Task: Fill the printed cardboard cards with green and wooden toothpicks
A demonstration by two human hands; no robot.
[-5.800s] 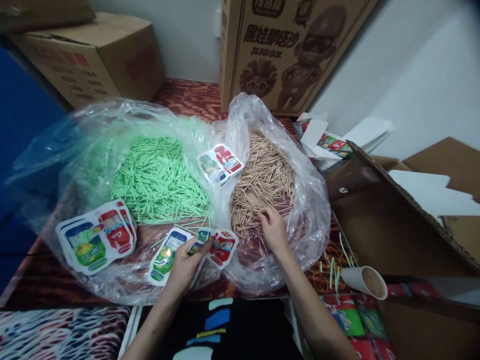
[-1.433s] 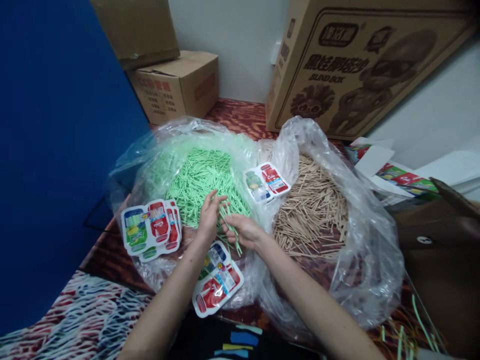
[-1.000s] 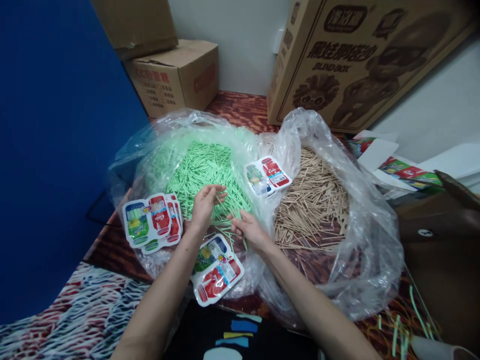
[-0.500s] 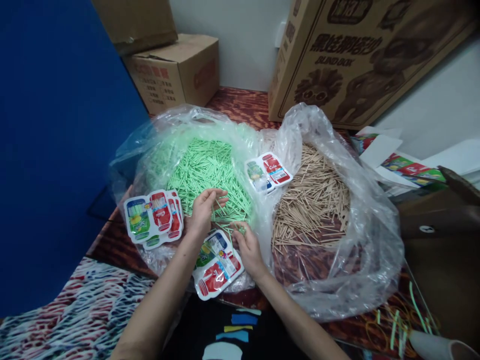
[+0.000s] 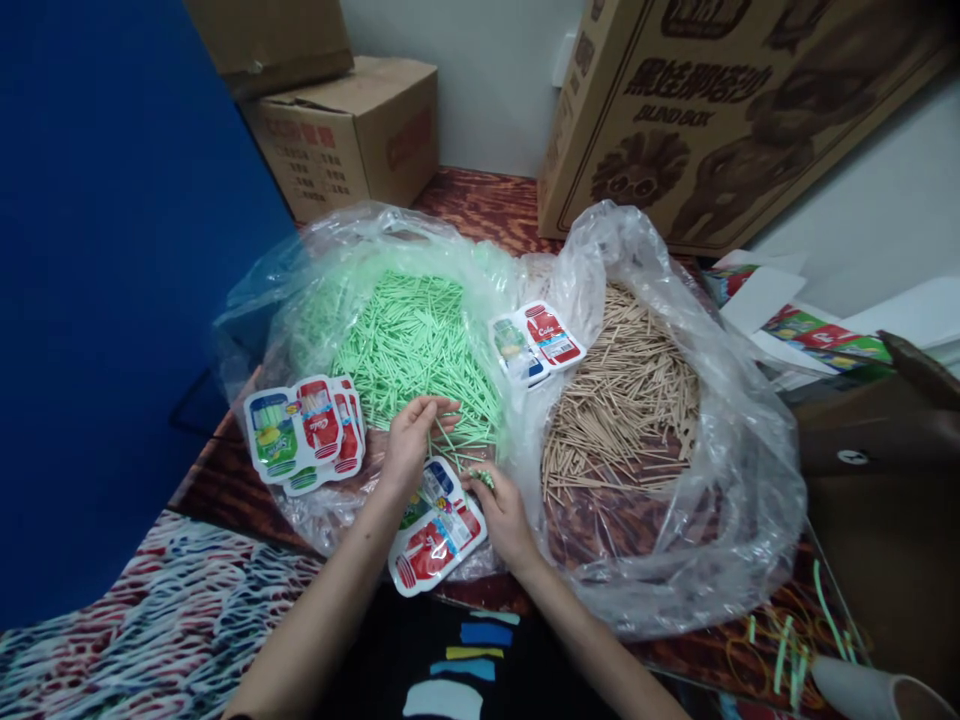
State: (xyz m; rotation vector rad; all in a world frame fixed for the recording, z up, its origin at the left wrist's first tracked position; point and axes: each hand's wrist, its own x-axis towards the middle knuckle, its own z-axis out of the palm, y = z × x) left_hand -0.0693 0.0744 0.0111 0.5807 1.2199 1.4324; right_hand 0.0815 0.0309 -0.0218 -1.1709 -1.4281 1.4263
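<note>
My left hand (image 5: 411, 440) is closed in a pinch at the near edge of a heap of thin green sticks (image 5: 412, 330), with a green stick showing at its fingertips. Closed round a small bunch of green sticks (image 5: 482, 479) is my right hand (image 5: 507, 515), the ends pointing up toward me. Below and between both hands lies a glossy bottle-shaped pouch (image 5: 431, 550) with red cola and green bottle prints, partly covered by my left wrist. The green heap rests in an open clear plastic bag (image 5: 300, 300).
Several similar pouches (image 5: 300, 430) are stacked at left; more pouches (image 5: 536, 345) lie between the bags. A second clear bag (image 5: 742, 500) holds brown sticks (image 5: 622, 390). Cardboard boxes (image 5: 345, 140) and a large carton (image 5: 675, 120) stand behind. Rubber bands and a tube (image 5: 862, 690) are at lower right.
Both hands have shifted slightly toward me. The bunch in my right hand has turned so that its ends face upward.
</note>
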